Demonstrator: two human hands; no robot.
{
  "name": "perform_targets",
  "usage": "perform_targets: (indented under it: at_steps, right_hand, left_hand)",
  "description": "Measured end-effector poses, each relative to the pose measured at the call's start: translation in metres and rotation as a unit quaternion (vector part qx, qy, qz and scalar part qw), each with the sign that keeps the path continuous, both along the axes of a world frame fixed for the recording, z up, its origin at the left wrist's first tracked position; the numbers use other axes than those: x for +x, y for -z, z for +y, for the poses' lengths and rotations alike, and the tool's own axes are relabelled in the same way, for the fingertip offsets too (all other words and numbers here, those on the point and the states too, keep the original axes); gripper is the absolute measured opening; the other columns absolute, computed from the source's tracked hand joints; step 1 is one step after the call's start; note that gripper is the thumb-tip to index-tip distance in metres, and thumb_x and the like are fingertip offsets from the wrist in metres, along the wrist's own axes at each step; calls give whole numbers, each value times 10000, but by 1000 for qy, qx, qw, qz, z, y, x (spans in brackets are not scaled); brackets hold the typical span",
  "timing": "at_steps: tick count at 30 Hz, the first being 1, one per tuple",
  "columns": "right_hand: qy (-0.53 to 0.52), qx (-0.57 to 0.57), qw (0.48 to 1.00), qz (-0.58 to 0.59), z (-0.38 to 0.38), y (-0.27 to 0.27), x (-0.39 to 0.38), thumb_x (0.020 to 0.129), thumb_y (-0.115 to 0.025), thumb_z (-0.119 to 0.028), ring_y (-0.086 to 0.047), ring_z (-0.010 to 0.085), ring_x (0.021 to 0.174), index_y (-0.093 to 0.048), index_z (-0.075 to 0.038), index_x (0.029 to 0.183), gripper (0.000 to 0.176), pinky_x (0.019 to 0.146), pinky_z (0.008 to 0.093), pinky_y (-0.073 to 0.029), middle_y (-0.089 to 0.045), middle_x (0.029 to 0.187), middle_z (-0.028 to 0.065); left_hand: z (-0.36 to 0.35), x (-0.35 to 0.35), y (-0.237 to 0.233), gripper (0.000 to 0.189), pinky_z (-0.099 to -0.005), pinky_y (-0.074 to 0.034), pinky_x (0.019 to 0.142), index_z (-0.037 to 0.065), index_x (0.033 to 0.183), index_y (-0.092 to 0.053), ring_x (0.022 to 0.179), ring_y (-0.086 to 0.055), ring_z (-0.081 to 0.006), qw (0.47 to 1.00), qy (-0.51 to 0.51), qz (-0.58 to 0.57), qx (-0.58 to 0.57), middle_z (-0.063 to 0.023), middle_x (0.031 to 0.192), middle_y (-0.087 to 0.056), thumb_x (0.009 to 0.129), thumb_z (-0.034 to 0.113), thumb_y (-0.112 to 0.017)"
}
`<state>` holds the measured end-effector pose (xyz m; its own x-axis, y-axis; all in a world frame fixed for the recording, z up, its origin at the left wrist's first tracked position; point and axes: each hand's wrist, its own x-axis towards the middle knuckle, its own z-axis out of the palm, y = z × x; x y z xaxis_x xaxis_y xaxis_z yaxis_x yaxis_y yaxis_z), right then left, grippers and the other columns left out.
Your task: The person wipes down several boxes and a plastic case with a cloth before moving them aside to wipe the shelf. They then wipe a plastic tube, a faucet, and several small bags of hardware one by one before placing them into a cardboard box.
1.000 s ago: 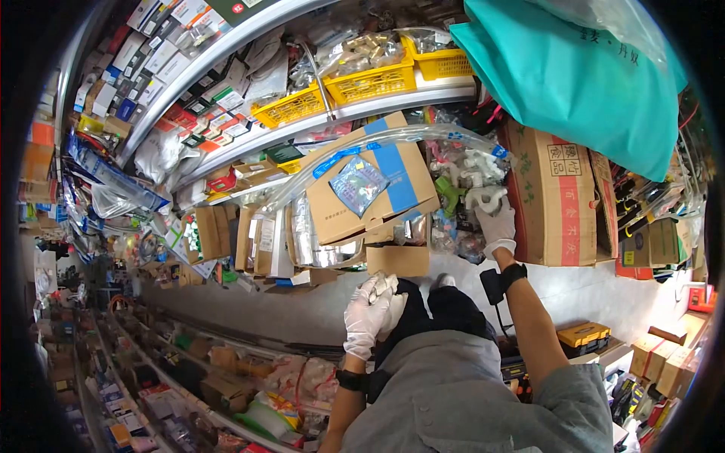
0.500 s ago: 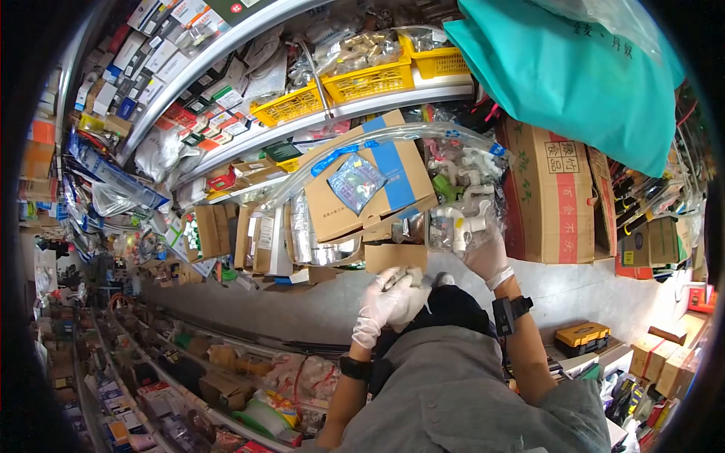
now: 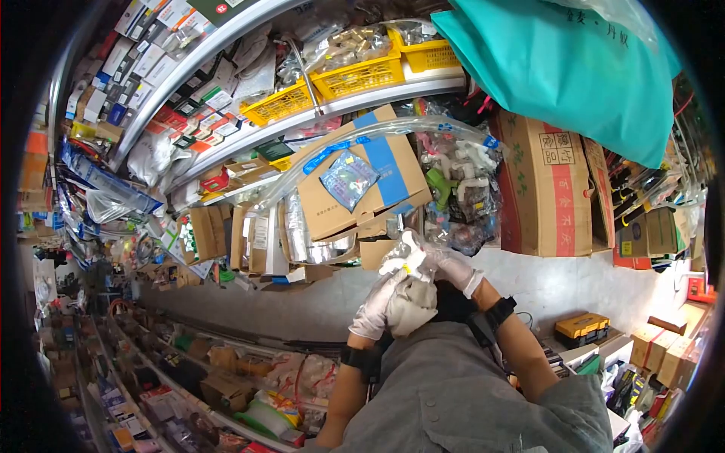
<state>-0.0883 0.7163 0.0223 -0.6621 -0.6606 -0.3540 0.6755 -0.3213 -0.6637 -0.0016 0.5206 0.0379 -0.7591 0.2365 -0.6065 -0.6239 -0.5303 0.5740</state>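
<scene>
My left hand (image 3: 375,308), in a thin translucent glove, is closed round a pale grey cloth (image 3: 412,307) in front of my body. My gloved right hand (image 3: 455,270) has come up beside it and grips a white plastic pipe fitting (image 3: 406,257) with a small yellow mark. The fitting lies against the top of the cloth, between both hands. Its lower part is hidden by the fingers. Just beyond the hands, a clear bag of white and green pipe fittings (image 3: 458,185) sits beside an open-flapped cardboard box (image 3: 336,208).
A brown carton with red stripes (image 3: 540,189) stands right of the fittings, beneath a teal bag (image 3: 566,68). Yellow baskets (image 3: 359,75) of metal parts line the shelf behind. A black and yellow toolbox (image 3: 581,330) is on the floor at right. Loaded shelves (image 3: 226,377) run along the lower left.
My right hand has drawn back from the bagged fittings towards my left hand, bringing a white pipe fitting. The left hand has stayed near my body with the cloth, which now meets the fitting.
</scene>
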Motion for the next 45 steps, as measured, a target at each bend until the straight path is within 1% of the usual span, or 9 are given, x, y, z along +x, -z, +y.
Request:
perform_targets:
  at_steps: [5,9,13,19,24,25,31,35,45]
  right_hand:
    - [128,79,988,26,10,40,-7,955,-606,-401,-602,136,986,-604,-74,1285,465,910,305,-467,-676,1077,59]
    - [246,656,585,410,52,47,-13,875,-644,-232,-529,383,1161,-578,-38,1235,414,994,436,-427,-579,1250,213]
    - [181,639,653,364,74,69,-5,837,-616,-163,-424,396,1298,-552,-69,1308,484,1118,464,-310,-512,1358,215]
    - [-166,703,589,363,56,41,1,790,-661,-299,-185,381,1457,-292,-141,1513,827,1192,490,-152,-201,1593,158]
    - [-115,719,527,438,74,77,-3,911,-552,-287,-360,283,1405,-413,-191,1465,579,1185,552,-114,-429,1505,78]
    - [-10,713,523,467,75,77,-3,942,-501,-203,-541,275,1251,-539,-157,1360,422,1135,504,-284,-605,1324,89]
    - [313,469,785,256,85,32,-32,995,-532,-273,-631,347,908,-602,62,1147,375,836,376,-481,-665,1019,240]
    - [322,270,899,122,75,-17,-28,997,-574,-314,-575,168,916,-596,64,1222,441,857,304,-464,-669,1095,89]
    - [241,276,913,178,37,-38,0,947,-636,-412,-560,161,1042,-570,40,1278,564,947,287,-431,-640,1175,118]
  left_hand:
    - [11,-2,-19,454,-280,-448,951,-17,1260,-595,1063,-576,-138,988,-26,1,-154,-68,1193,-635,997,351,-556]
    - [1,4,-15,438,-274,-469,915,0,1250,-602,1039,-583,-134,993,-29,-5,-111,-61,1164,-643,1001,357,-551]
    - [-3,14,-11,438,-339,-533,898,-11,1270,-538,1018,-653,-211,992,-102,-27,-74,-120,1177,-636,1044,350,-436]
    - [-4,20,-26,458,-363,-540,918,-20,1259,-527,1016,-655,-239,993,-106,-29,-49,-142,1160,-635,1051,368,-398]
    - [0,22,-28,448,-354,-546,901,-19,1247,-535,1006,-657,-231,991,-126,-33,-34,-135,1138,-643,1052,362,-400]
    - [2,22,-35,440,-349,-546,893,-20,1244,-537,1004,-657,-225,990,-125,-32,-61,-134,1136,-643,1051,353,-407]
    - [6,22,-44,332,-302,-530,838,12,1215,-596,961,-636,-160,986,-160,-42,-37,-79,1127,-644,1009,270,-554]
    - [12,19,-38,345,-285,-519,866,0,1244,-586,981,-628,-149,984,-166,-23,-60,-77,1134,-646,1002,246,-570]
    - [23,18,-34,332,-258,-487,907,-22,1255,-589,1032,-601,-121,962,-108,34,-250,-61,1169,-644,988,176,-588]
